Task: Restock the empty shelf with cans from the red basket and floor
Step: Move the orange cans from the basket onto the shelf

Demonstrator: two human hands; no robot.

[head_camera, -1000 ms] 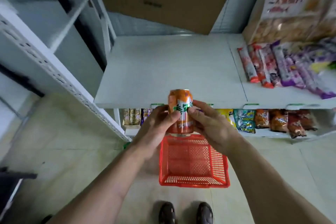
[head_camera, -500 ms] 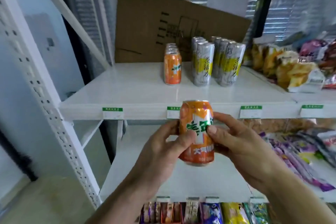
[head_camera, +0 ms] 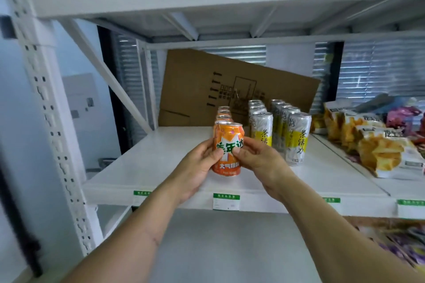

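An orange can (head_camera: 227, 135) with green lettering stands upright at the front of the white shelf (head_camera: 147, 163), at or just above its surface. My left hand (head_camera: 197, 167) grips its left side and my right hand (head_camera: 257, 158) grips its right side. Directly behind it runs a row of orange cans (head_camera: 224, 114). To the right stand two rows of tall silver and yellow cans (head_camera: 296, 138). The red basket is out of view.
A brown cardboard sheet (head_camera: 207, 85) leans against the back of the shelf. Snack bags (head_camera: 386, 154) lie on the shelf section to the right. A white upright post (head_camera: 46, 99) with holes stands at the left. Green price tags (head_camera: 226, 201) line the shelf edge.
Both hands have lifted the orange can from below the shelf edge up onto the front of the shelf, in line with the orange row. The camera tilted up; the basket left the view.
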